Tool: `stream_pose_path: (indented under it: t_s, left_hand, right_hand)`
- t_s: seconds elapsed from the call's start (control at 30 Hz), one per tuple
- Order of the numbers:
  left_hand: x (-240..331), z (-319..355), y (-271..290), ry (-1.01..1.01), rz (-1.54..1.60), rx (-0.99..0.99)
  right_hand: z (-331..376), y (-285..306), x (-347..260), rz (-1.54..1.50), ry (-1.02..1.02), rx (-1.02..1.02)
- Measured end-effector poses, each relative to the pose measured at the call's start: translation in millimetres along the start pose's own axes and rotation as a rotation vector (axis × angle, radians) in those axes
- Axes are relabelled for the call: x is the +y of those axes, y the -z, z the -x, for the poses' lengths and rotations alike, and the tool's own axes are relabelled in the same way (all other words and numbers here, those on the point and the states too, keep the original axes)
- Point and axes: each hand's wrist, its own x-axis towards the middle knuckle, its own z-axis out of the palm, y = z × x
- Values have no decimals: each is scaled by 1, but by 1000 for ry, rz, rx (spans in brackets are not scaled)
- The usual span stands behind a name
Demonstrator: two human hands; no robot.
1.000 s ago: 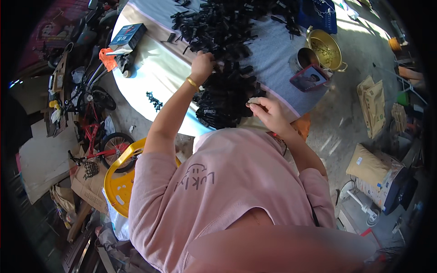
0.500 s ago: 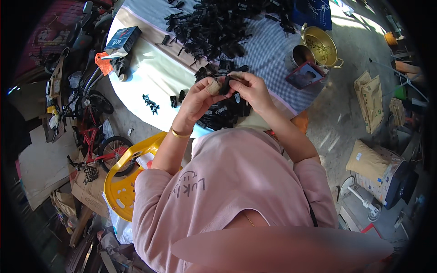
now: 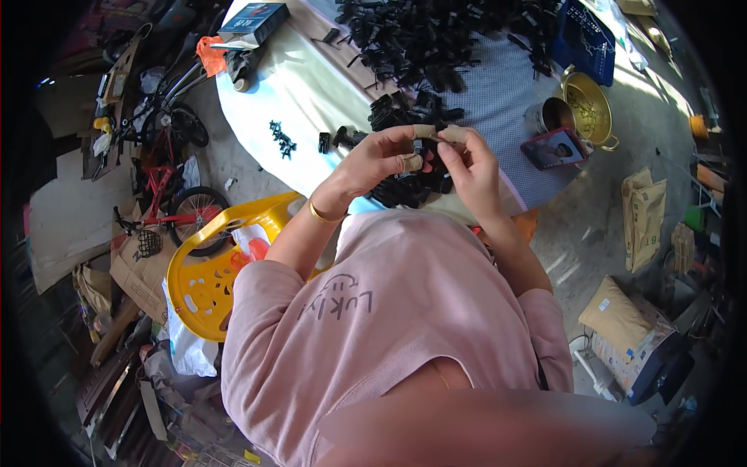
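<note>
The left hand [image 3: 373, 165] and the right hand [image 3: 476, 170] met at their fingertips above a near pile of black parts [image 3: 395, 191] at the near edge of the round table [image 3: 249, 101]. The left thumb stood a little apart from its forefinger, and the right thumb lay close to its own forefinger; I could not tell whether either grip held a piece, since the black parts behind blurred into the gap. Tan wraps [image 3: 411, 162] covered some fingers, and a gold bangle [image 3: 314, 210] circled the left wrist.

A larger far heap of black parts [image 3: 436, 39] spread across the table's far side. To the left of the hands lay a single black piece [image 3: 324, 142] and, farther left, a small black cluster [image 3: 282, 140]. A blue box [image 3: 254, 25] sat at the far left. On the right, a phone [image 3: 551, 149] leaned near a silver pot [image 3: 535, 121], beside a gold-coloured pot [image 3: 601, 101]. A yellow chair [image 3: 204, 302] stood to the near left
</note>
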Motion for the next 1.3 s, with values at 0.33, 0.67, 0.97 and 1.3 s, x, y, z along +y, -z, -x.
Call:
stream_pose_path:
  t_s: [0.33,0.67,0.97,1.3]
  left_hand:
    - [-9,2,-6,-225,-105,188]
    - [-10,10,-12,-268,-294,319]
    - [-12,9,-24,-518,-902,426]
    - [2,18,-33,-326,-937,241]
  right_hand:
    - [1,-1,-18,-185,-230,-199]
    - [2,-3,-26,-109,-241,-264]
    - [-1,7,-6,-232,-548,-417]
    - [0,11,-11,-70,-202,-303]
